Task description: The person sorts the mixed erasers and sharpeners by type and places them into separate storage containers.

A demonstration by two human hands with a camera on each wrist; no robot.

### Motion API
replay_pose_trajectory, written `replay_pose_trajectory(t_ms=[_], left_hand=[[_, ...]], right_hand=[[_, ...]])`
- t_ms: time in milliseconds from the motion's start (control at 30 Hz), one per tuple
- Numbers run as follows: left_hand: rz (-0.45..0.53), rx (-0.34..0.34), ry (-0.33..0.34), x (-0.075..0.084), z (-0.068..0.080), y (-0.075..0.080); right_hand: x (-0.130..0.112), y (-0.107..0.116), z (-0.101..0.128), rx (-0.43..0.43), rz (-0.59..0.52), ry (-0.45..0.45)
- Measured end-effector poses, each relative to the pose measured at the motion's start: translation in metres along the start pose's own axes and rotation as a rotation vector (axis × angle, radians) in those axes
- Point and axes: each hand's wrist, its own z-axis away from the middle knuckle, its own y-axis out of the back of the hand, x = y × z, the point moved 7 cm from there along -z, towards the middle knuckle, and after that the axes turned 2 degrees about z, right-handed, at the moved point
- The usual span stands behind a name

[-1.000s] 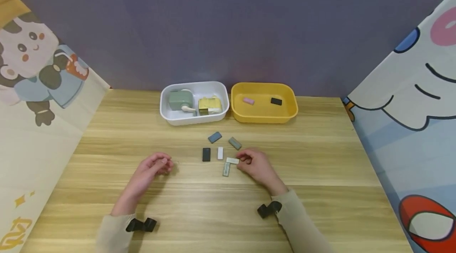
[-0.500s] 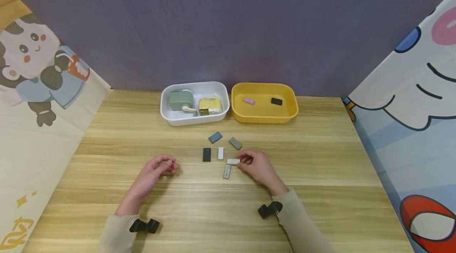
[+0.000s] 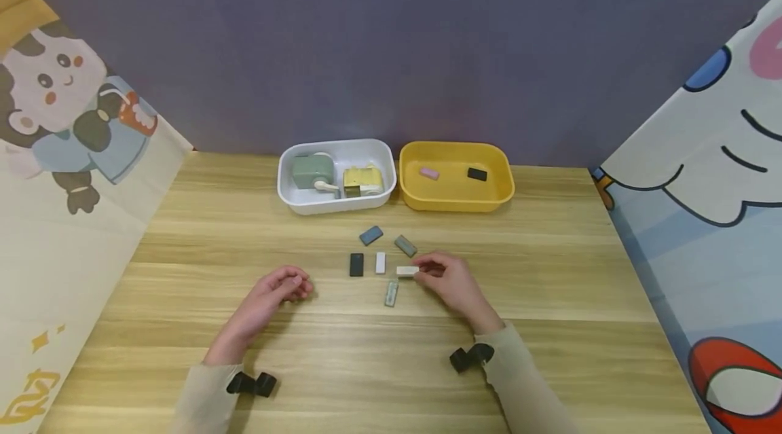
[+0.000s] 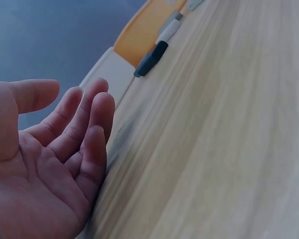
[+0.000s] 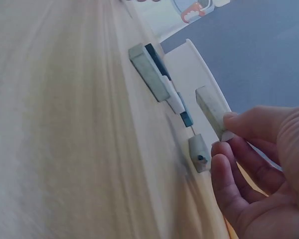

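My right hand [image 3: 449, 279] pinches a small cream eraser block [image 3: 406, 271] [image 5: 211, 110] by its end, lifted just off the wooden table [image 3: 550, 271]. Below it lies a grey-green block [image 3: 391, 292] [image 5: 148, 70]. Close by sit a white block [image 3: 381, 262], a black block [image 3: 356, 264], a blue block [image 3: 370, 235] and a grey block [image 3: 405, 245]. My left hand [image 3: 275, 295] [image 4: 55, 149] rests on its edge on the table to the left, fingers loosely curled, holding nothing.
At the back stand a white tub [image 3: 287, 193] holding a green sharpener [image 3: 310, 172] and a yellow one [image 3: 362, 180], and a yellow tub [image 3: 455, 200] holding a pink eraser [image 3: 429, 173] and a black one [image 3: 476, 174]. Patterned panels wall both sides.
The right hand has raised the cream block slightly and drawn it away from the grey-green block it lay against. The left hand has hardly moved.
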Motion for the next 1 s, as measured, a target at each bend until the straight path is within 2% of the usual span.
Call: replay_pose_trajectory(t_ms=[267,433,600,833,1000], left_hand=[[-0.016,0.002,0.015,-0.004,-0.002,0.006],[-0.006,0.023,0.054,-0.005,0.0,0.021],[0.031,0.009,0.062,-0.007,-0.001,0.034],[0.132,0.0,0.035,-0.014,-0.004,0.04],[0.159,-0.006,0.02,-0.013,-0.003,0.042]], right_hand=[[-0.009,0.022,-0.004,0.064,-0.071,0.078],[-0.023,0.043,-0.007,0.1,-0.088,0.101],[-0.017,0.066,-0.016,0.152,-0.091,0.129],[-0.012,0.101,-0.024,0.249,-0.019,0.148],[-0.023,0.117,-0.04,0.263,0.061,0.17]])
